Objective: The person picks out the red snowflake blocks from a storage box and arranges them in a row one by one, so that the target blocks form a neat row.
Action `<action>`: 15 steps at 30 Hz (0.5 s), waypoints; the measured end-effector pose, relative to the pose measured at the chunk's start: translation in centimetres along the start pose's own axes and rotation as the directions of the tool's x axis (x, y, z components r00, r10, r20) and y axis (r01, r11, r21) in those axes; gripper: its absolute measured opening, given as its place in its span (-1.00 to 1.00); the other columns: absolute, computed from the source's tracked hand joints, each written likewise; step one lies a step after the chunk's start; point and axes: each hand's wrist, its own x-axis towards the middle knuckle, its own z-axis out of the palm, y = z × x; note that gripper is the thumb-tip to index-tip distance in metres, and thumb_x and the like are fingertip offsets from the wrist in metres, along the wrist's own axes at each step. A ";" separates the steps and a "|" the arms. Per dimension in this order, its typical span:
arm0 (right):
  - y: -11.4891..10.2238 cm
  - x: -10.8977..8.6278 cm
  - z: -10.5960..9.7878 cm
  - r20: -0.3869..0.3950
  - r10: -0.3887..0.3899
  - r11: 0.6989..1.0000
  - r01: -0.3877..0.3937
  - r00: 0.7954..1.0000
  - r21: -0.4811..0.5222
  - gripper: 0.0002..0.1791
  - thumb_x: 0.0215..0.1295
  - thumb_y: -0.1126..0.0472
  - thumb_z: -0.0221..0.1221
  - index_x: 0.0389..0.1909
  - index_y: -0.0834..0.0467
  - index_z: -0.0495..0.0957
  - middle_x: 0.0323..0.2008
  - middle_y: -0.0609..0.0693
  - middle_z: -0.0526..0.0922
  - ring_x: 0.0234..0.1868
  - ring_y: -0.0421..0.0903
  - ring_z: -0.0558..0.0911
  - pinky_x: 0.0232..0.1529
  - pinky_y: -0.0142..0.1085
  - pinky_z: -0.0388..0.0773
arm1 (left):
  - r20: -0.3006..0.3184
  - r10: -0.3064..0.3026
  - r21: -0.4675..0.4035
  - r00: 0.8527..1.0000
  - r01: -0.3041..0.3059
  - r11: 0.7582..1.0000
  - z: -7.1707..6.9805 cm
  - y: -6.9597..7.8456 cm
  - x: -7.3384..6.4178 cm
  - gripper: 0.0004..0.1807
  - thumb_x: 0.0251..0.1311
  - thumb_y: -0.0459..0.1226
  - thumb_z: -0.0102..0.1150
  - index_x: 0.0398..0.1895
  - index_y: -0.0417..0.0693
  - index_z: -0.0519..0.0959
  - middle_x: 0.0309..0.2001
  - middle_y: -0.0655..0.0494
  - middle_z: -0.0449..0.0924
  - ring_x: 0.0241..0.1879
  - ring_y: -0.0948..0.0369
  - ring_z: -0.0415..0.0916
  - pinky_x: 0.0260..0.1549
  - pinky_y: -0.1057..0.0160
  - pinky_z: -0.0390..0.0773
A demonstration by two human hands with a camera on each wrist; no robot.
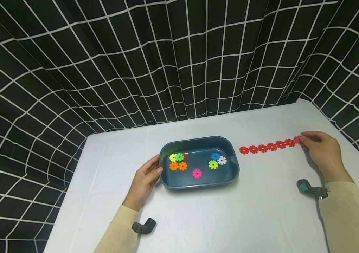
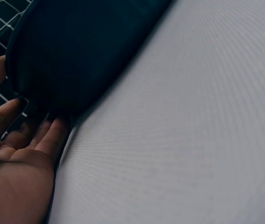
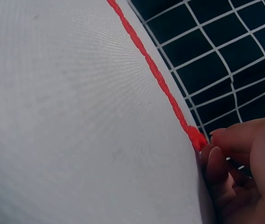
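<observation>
My left hand (image 1: 144, 181) grips the left end of a dark teal plastic tray (image 1: 199, 184), thumb over the rim and fingers on the outer wall. In the left wrist view the tray's wall (image 2: 76, 51) rises beside the fingers. To the right of the tray, a row of red notched discs (image 1: 271, 147) stretches across the white cloth, each meeting its neighbour. At its far right end, my right hand (image 1: 323, 151) pinches the last red disc (image 3: 197, 138) between thumb and fingers. Inside the tray lie loose discs, among them a pink disc (image 1: 197, 173) and a blue disc (image 1: 215, 156).
Two orange discs (image 1: 178, 166) and a yellow disc (image 1: 173, 157) sit at the tray's left; a white disc (image 1: 222, 160) is at its right. A black gridded curtain (image 1: 182, 70) hangs behind the white-covered table (image 1: 217, 221) and along its sides.
</observation>
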 end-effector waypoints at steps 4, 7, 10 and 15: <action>0.0 0.0 -0.1 -0.005 0.004 1.000 -0.004 1.000 0.007 -0.28 0.74 -0.16 -0.03 0.56 0.32 0.39 0.40 0.36 0.45 0.20 0.16 0.52 0.22 -0.22 0.65 | 0.000 -0.003 -0.014 1.000 0.003 1.000 0.0 -0.1 0.0 -0.39 0.57 -0.41 0.21 0.62 -0.26 0.35 0.56 -0.13 0.38 0.52 -0.03 0.35 0.42 0.14 0.46; -0.1 -0.1 -0.1 -0.011 0.013 1.000 -0.013 1.000 0.017 -0.28 0.74 -0.17 -0.03 0.56 0.32 0.39 0.39 0.35 0.46 0.12 0.06 0.54 0.25 -0.22 0.65 | 0.001 -0.001 -0.013 1.000 0.001 1.000 0.0 -0.1 0.0 -0.39 0.57 -0.39 0.23 0.62 -0.25 0.36 0.56 -0.12 0.39 0.52 -0.03 0.36 0.43 0.14 0.45; -0.1 -0.2 -0.1 -0.017 0.018 0.999 -0.018 1.000 0.034 -0.27 0.73 -0.18 -0.04 0.57 0.32 0.38 0.38 0.33 0.46 0.09 0.01 0.56 0.18 -0.34 0.65 | 0.002 0.003 -0.005 1.000 -0.003 1.000 0.0 0.0 0.0 -0.40 0.58 -0.39 0.23 0.61 -0.24 0.37 0.55 -0.11 0.39 0.52 -0.02 0.37 0.43 0.14 0.44; -0.1 -0.4 -0.1 -0.023 0.022 0.996 -0.020 1.000 0.090 -0.23 0.71 -0.23 -0.04 0.60 0.29 0.33 0.35 0.27 0.46 0.04 -0.09 0.58 -0.02 -0.58 0.62 | 0.003 0.003 0.002 1.000 -0.003 1.000 0.0 0.0 -0.1 -0.40 0.58 -0.41 0.20 0.62 -0.25 0.36 0.55 -0.11 0.39 0.52 -0.02 0.36 0.43 0.14 0.44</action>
